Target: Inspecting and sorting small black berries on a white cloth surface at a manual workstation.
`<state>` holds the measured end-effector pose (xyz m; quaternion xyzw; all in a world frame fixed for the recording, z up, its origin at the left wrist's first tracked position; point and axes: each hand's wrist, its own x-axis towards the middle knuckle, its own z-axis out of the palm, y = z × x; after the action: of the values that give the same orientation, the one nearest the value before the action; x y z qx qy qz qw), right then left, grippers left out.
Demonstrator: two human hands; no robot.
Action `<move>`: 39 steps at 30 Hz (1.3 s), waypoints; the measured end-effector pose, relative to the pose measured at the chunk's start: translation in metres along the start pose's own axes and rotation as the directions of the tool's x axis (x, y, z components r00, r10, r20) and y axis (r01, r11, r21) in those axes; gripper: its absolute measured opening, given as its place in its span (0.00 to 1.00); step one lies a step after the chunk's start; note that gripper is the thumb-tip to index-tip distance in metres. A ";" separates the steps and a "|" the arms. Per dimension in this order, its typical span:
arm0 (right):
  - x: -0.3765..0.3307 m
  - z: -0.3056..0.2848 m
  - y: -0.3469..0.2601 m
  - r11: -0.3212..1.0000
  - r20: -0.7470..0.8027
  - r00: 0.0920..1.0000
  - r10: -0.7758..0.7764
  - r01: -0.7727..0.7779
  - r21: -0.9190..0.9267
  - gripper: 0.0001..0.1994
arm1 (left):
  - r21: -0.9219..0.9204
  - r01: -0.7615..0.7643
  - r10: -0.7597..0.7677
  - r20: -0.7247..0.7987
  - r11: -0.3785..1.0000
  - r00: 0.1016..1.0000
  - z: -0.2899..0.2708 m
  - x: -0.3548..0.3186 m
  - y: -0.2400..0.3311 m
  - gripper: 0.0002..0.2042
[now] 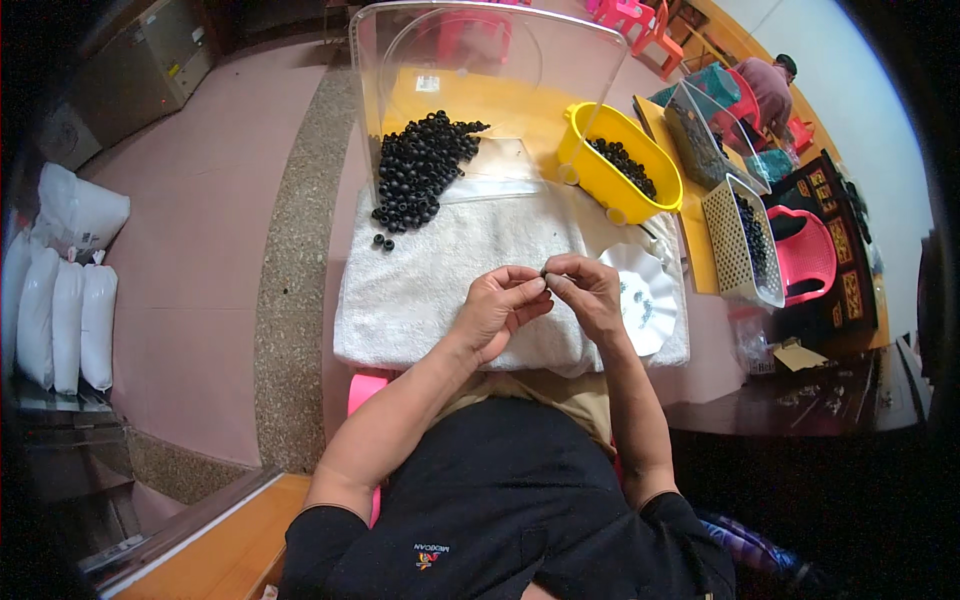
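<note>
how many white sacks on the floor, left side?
5 white sacks: one large lying upper left, three upright in a row, one at the frame edge. More may be hidden.

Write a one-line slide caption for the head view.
Both hands, left hand and right hand, pinch a small black ring over a white towel beside a pile of black rings.

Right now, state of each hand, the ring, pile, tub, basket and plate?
left hand: pinching small black ring
right hand: pinching the same ring
black ring: held between both hands, above towel
ring pile: loose on table and towel
yellow tub: upright, part filled
white basket: upright, holds rings
white plate: flat, few small bits
</note>
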<state>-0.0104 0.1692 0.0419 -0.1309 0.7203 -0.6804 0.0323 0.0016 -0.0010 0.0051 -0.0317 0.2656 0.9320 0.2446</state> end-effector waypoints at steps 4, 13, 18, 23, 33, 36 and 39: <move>0.002 -0.002 -0.004 0.999 0.028 0.999 -0.035 0.036 -0.024 0.04 | 0.012 -0.006 0.006 -0.017 1.000 1.000 0.001 -0.001 0.001 0.08; 0.001 -0.010 -0.013 0.995 0.094 0.995 0.040 -0.031 -0.090 0.03 | 0.112 -0.016 0.020 -0.034 0.994 0.999 0.006 -0.004 0.003 0.07; 0.001 -0.014 -0.018 0.997 0.158 0.986 0.046 -0.034 -0.073 0.05 | 0.163 -0.047 0.052 -0.027 0.985 0.998 0.005 -0.003 0.000 0.08; 0.002 -0.020 -0.015 0.991 0.175 0.984 0.041 -0.018 -0.134 0.06 | 0.263 -0.090 0.092 0.007 0.961 0.996 -0.001 0.000 -0.002 0.08; -0.001 -0.014 -0.016 0.995 0.105 0.993 0.051 -0.041 -0.094 0.04 | 0.339 -0.145 0.148 0.017 0.930 0.989 0.000 0.000 -0.004 0.08; -0.004 -0.011 -0.013 0.993 0.028 0.993 0.115 -0.115 -0.017 0.04 | 0.353 -0.175 0.180 0.018 0.919 0.983 0.000 0.001 -0.005 0.08; -0.007 -0.006 -0.014 0.987 -0.040 0.987 0.155 -0.157 -0.045 0.04 | 0.401 -0.203 0.216 0.011 0.894 0.976 -0.001 0.002 -0.005 0.08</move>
<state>-0.0029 0.1757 0.0556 -0.0627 0.7450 -0.6605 0.0694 0.0021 0.0032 0.0009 0.0320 0.4561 0.8783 0.1397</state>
